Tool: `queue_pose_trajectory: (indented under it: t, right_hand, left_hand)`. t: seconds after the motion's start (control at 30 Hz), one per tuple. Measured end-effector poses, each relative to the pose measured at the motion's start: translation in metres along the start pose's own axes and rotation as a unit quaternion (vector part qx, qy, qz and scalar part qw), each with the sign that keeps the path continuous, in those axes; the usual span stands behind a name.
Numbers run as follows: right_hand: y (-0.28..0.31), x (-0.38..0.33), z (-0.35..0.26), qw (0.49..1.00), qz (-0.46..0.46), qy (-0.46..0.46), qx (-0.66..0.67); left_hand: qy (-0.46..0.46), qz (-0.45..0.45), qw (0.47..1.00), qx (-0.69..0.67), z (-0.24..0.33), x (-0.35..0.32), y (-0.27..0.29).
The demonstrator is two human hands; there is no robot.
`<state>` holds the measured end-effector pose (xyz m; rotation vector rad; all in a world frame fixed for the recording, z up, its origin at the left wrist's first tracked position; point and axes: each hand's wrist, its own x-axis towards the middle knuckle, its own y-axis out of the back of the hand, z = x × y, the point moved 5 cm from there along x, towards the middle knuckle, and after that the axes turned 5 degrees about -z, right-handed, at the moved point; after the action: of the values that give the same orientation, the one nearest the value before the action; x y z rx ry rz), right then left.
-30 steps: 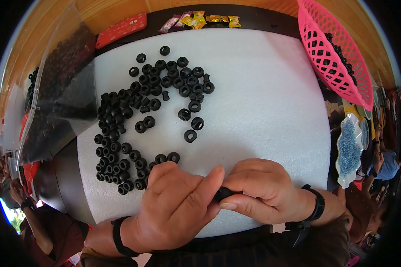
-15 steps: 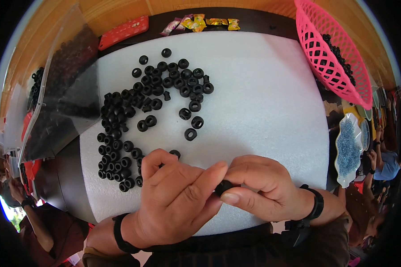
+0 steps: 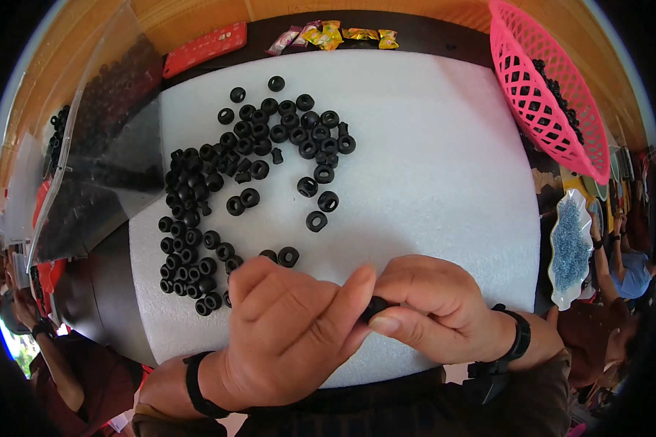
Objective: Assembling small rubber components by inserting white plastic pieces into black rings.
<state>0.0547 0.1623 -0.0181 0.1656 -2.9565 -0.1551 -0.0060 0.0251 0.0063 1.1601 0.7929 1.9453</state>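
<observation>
A small black piece point(image 3: 374, 309), mostly covered by fingers, is pinched near the front of the white foam board point(image 3: 430, 160); it looks like one of the black rings lying there. My right hand point(image 3: 437, 309) grips it between thumb and forefinger. My left hand point(image 3: 291, 328) is closed, its thumb and fingertips pressed against the same piece from the other side. Beyond and left of my hands, black ring-shaped beads point(image 3: 189, 182) spread over the board in a curved cluster. Two black rings point(image 3: 288, 256) lie just past my left knuckles.
A clear plastic bin point(image 3: 113, 124) with black pieces stands at the left. The pink basket point(image 3: 554, 109) at the far right holds more. Below it is a white dish of bluish beads point(image 3: 570, 244). Wrapped candies point(image 3: 324, 34) and a red case point(image 3: 205, 49) lie along the back.
My left hand's curled fingers have lowered slightly, showing more of the rings behind them. The pinched piece has shifted a little to the right. The view has shifted slightly.
</observation>
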Motion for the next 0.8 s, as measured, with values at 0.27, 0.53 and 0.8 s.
queue_pose_trajectory:
  t: [0.27, 0.53, 0.8]
  right_hand:
    - [-0.002, -0.002, 0.003, 0.999, -0.001, 0.011, -0.038]
    - [-0.004, -0.002, 0.004, 0.998, -0.014, -0.026, 0.063]
    - [-0.006, -0.005, 0.012, 0.985, -0.018, -0.089, 0.145]
  left_hand:
    - [-0.034, -0.001, 0.999, 0.014, 0.002, -0.002, -0.006]
    - [-0.001, -0.026, 0.999, -0.029, -0.002, 0.001, 0.001]
    - [0.007, -0.023, 0.999, -0.03, -0.002, 0.003, -0.003]
